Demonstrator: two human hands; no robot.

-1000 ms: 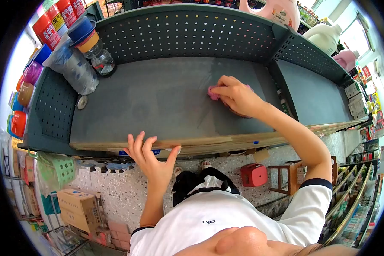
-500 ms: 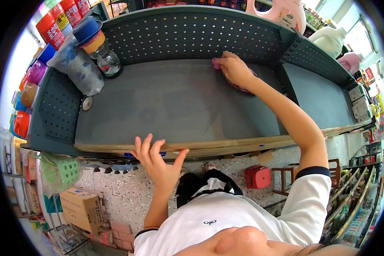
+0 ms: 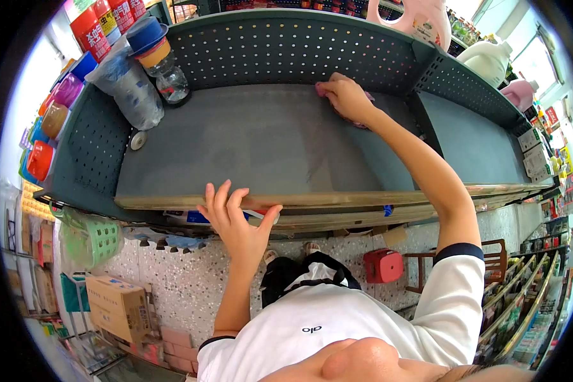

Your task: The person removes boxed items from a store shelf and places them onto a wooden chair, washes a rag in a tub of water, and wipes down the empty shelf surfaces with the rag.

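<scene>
My right hand [image 3: 349, 100] is closed on a pinkish-purple cloth [image 3: 322, 90], pressing it to the grey shelf board [image 3: 235, 140] near the perforated back panel [image 3: 286, 54]. Part of the cloth is hidden under the palm. At the shelf's front edge [image 3: 337, 200] my left hand [image 3: 235, 219] rests with its fingers spread and nothing in it. On the shelf's left end stand a clear bottle [image 3: 173, 88] topped with blue and yellow pieces and a plastic-wrapped bundle [image 3: 134, 99]. A small white disc [image 3: 138, 141] lies beside the bundle.
Pink and white jugs [image 3: 490, 62] stand behind the shelf, with white boxes [image 3: 536, 156] at its right end. A green basket [image 3: 94, 240] hangs at the left front corner. Below are a cardboard box [image 3: 118, 309], a red stool [image 3: 383, 266] and a wooden chair [image 3: 490, 258].
My right hand and the cloth have shifted slightly toward the back panel. My left hand stays at the front edge. The view has tilted a little, so the shelf's left end appears further right.
</scene>
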